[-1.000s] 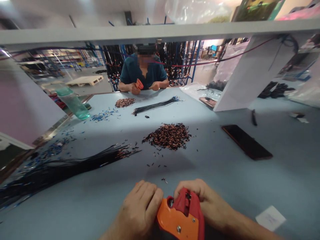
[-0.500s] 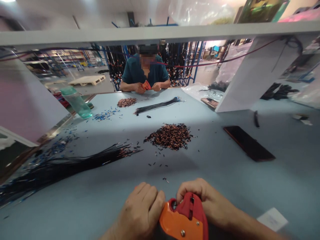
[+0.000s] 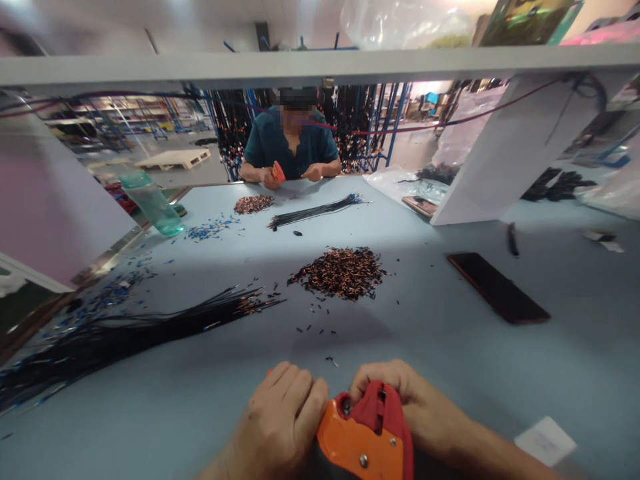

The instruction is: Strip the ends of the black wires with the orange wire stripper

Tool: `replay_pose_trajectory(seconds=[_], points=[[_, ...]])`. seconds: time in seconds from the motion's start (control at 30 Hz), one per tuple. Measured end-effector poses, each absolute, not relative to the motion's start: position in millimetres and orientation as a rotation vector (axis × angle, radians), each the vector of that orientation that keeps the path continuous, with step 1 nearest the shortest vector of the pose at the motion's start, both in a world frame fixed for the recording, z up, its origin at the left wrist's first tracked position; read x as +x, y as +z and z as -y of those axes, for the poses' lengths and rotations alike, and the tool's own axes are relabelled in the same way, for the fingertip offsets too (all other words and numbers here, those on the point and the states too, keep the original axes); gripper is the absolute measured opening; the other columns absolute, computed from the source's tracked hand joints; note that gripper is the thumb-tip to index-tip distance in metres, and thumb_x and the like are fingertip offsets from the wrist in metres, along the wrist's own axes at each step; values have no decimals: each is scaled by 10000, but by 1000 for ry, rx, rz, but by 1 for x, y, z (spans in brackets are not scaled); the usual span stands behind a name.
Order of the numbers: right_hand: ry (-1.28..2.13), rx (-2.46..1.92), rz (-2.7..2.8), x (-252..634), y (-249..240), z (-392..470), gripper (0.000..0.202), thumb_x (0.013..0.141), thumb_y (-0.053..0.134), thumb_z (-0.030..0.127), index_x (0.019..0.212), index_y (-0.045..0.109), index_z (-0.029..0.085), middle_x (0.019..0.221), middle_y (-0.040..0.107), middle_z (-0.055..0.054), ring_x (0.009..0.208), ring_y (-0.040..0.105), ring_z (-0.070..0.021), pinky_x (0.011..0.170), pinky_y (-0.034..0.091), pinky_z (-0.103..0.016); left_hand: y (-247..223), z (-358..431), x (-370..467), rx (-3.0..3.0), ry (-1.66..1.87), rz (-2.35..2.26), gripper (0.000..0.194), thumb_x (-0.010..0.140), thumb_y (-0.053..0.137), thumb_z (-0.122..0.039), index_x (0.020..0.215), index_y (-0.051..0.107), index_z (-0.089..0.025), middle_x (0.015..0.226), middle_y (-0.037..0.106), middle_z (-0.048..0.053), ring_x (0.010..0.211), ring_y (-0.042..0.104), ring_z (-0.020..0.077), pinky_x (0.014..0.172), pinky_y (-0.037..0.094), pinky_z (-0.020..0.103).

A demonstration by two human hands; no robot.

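An orange and red hand tool (image 3: pixel 363 437) with metal screws is at the bottom centre, its lower part cut off by the frame. My left hand (image 3: pixel 283 417) is closed at the tool's left side, with a bit of orange showing by its knuckles. At the tool's red head, my right hand (image 3: pixel 387 387) has its fingers curled; what they pinch is hidden. Ahead lies a pile of short black and copper pieces (image 3: pixel 345 272). A bundle of long black wires (image 3: pixel 150 337) stretches across the left side of the table.
A dark phone (image 3: pixel 500 287) and a white paper (image 3: pixel 545 440) lie at right. Across the table (image 3: pixel 425 347), a person holds an orange tool (image 3: pixel 279 171). A green bottle (image 3: pixel 153 203) leans at far left. A shelf (image 3: pixel 250 65) spans above.
The person across has moved the orange tool left, apart from the other hand. My hands and my tool have shifted very slightly left.
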State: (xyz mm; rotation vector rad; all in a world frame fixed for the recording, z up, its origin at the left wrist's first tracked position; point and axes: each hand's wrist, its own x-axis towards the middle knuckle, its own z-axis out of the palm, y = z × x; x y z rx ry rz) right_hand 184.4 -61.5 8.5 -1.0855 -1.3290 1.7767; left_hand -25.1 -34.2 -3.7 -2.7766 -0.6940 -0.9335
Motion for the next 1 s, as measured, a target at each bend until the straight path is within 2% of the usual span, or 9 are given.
replay_pose_trajectory(seconds=[0.3,0.7,1.0], points=[[1732,-1071,1293,182,6,63,55,694,575,194,664,534,172,582,466,58,538,354,-79,523,342,-198,-7,32,-26,-2770,-906,710,168,923,421,-94,965,584,-108,710,557,60,649,443,184,619,386,345],[1740,-1080,1256,179,3,64,59,696,577,188,678,522,176,588,456,63,533,344,-75,508,310,-195,-2,29,-25,-2721,-936,654,210,935,392,-87,961,600,-73,758,604,100,699,518,203,661,470,379],[1670,-1089,1320,179,2,64,79,729,588,196,675,535,174,597,469,59,549,358,-79,523,336,-194,0,28,-24,-2669,-934,656,222,932,388,-89,962,608,-76,780,623,113,723,559,216,696,493,394]])
